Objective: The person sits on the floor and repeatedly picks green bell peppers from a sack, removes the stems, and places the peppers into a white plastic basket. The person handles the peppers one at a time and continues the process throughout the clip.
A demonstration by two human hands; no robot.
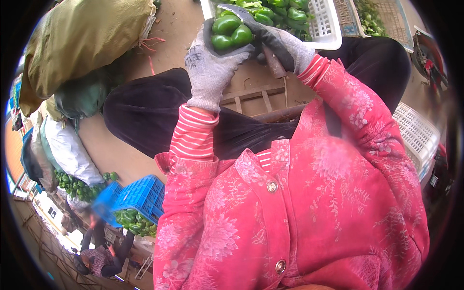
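My left hand [208,69], in a grey knit glove with a dark coated palm, holds a whole green bell pepper [230,33] from below. A knife [274,64] with a worn brown handle is gripped in my right hand [286,45], gloved the same way. Its blade [236,11] reaches up and left, just above the pepper. Part of the blade and handle is hidden by the fingers. Just beyond my hands stands a white plastic crate [328,27], its contents a pile of green peppers [270,15], some apparently cut.
Large stuffed sacks [87,40] lie at left. Lower left, a person [99,259] is near blue crates [139,194] and piled green peppers [134,221]. A wooden frame [253,96] lies between my knees. At right are another white crate [417,132] and a wheeled vehicle [427,58].
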